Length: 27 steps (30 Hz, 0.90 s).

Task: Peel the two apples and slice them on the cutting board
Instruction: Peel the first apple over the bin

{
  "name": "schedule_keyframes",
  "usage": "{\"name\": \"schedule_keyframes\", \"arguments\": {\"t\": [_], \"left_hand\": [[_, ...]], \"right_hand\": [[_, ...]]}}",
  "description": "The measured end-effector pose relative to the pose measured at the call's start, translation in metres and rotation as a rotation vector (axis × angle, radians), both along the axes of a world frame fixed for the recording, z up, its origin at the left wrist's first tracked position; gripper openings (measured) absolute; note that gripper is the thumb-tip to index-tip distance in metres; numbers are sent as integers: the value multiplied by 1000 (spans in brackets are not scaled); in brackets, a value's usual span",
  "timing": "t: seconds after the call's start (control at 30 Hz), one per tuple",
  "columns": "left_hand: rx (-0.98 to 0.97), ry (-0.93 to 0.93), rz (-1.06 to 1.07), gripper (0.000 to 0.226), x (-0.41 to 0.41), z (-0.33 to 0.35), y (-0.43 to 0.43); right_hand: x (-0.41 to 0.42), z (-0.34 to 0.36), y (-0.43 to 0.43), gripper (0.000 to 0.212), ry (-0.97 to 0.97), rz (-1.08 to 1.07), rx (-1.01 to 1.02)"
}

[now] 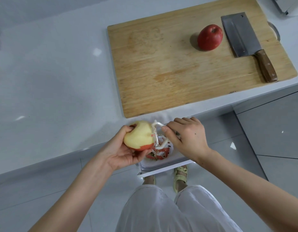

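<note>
i count two apples: a mostly peeled apple [139, 137], pale and matte with a red band left low, gripped in my left hand [123, 153] off the counter [52, 77] edge, and one glossy red apple [210, 37] on the wooden cutting board [170, 72]. my right hand [186, 138] grips one white plastic peeler [157, 136] against it. one steel cleaver [243, 39], wood-handled, lies beside the red apple. curly peels [159, 154] sit in a white bin [163, 163].

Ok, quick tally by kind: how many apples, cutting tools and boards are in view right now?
Apples: 2, the half-peeled yellow-fleshed apple in the left hand and the whole red apple.
Cutting tools: 2, the white plastic peeler in the right hand and the wooden-handled steel cleaver.
Boards: 1, the wooden cutting board.
Total: 5.
</note>
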<state>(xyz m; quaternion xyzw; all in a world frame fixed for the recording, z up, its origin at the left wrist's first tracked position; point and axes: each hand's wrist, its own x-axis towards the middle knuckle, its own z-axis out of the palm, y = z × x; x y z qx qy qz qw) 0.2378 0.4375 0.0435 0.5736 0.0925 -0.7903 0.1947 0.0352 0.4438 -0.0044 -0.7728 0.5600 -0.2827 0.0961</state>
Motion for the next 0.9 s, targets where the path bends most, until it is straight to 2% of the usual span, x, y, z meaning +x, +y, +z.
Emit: {"name": "schedule_keyframes", "arguments": {"t": [0.17, 0.27, 0.33, 0.4, 0.5, 0.53, 0.6, 0.63, 0.67, 0.73, 0.8, 0.83, 0.9], "left_hand": [[-35, 160, -82, 54, -1, 10, -4], [-95, 235, -118, 66, -1, 12, -6], [-131, 205, -96, 70, 2, 8, -7], [-168, 175, -87, 72, 5, 4, -8], [-206, 136, -87, 63, 6, 2, -7], [-208, 128, -88, 56, 5, 2, -7], [-213, 100, -79, 46, 4, 0, -7], [-215, 89, -72, 49, 4, -1, -7], [-215, 82, -64, 55, 4, -3, -7], [-210, 92, -47, 67, 4, -6, -5], [-212, 96, -21, 65, 3, -7, -4], [-215, 78, -10, 61, 2, -8, -4], [-217, 29, 0, 56, 0, -9, -3]], "right_hand": [[-7, -22, 3, 50, 28, 16, 62], [-8, -30, 6, 51, 92, -20, 140], [-10, -27, 4, 56, 269, -56, 402], [-12, -25, 0, 59, 369, -99, 780], [-10, -19, -7, 40, 188, -19, 1258], [-11, -20, -7, 47, 44, -14, 1447], [-12, -23, -6, 85, -289, -122, 1822], [-13, -28, -3, 91, -382, -136, 1917], [-13, -32, -1, 89, -436, -140, 1967], [-8, -37, 4, 66, -450, -242, 1962], [-1, -40, 8, 38, -307, -365, 1776], [2, -43, 11, 30, -154, -367, 1612], [7, -48, 17, 31, 274, -282, 1208]]}}
